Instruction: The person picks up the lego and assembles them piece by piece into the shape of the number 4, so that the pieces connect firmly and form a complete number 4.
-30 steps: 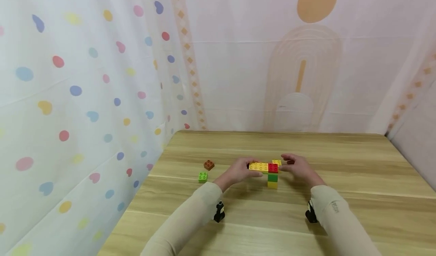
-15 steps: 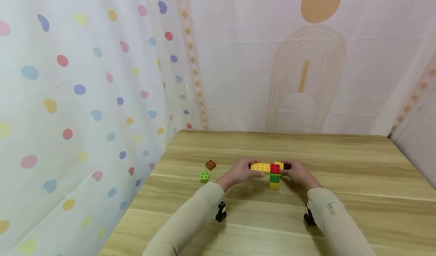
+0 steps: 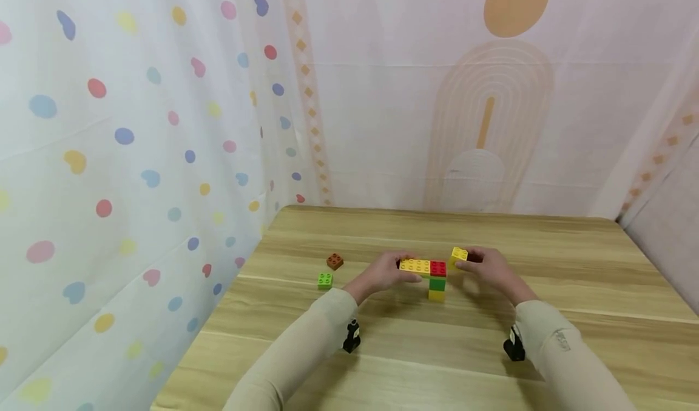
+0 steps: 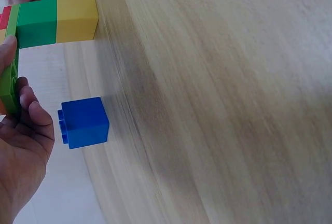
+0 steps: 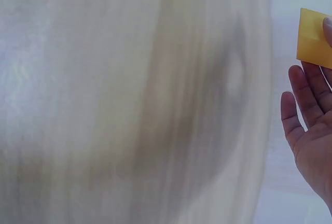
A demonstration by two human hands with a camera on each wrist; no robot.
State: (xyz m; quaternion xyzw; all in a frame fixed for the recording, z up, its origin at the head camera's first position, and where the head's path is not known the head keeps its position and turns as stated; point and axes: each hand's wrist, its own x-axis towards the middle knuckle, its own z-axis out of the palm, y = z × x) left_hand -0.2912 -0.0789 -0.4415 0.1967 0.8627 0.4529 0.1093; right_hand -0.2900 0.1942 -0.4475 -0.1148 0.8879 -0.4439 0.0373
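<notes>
My left hand (image 3: pixel 384 271) grips the left end of a toy brick structure. A long yellow brick (image 3: pixel 415 268) and a red brick (image 3: pixel 438 268) form its top, over a lime green layer (image 4: pixel 9 79). Under the red end stand a green brick (image 3: pixel 437 284) and a yellow brick (image 4: pixel 78 19) as a leg. To the right, my right hand (image 3: pixel 494 270) pinches a separate small yellow brick (image 3: pixel 459 255) between thumb and fingers, a short gap from the structure. Beneath my left hand, a blue brick (image 4: pixel 85 123) stands on the table, hidden in the head view.
A brown brick (image 3: pixel 335 261) and a lime green brick (image 3: pixel 325 280) lie on the wooden table (image 3: pixel 437 362) left of my left hand. Patterned curtains (image 3: pixel 382 125) hang behind the table and along its left side.
My right hand has closed on the small yellow brick beside the structure and drawn it away to the right. My left hand has kept its grip in nearly the same place.
</notes>
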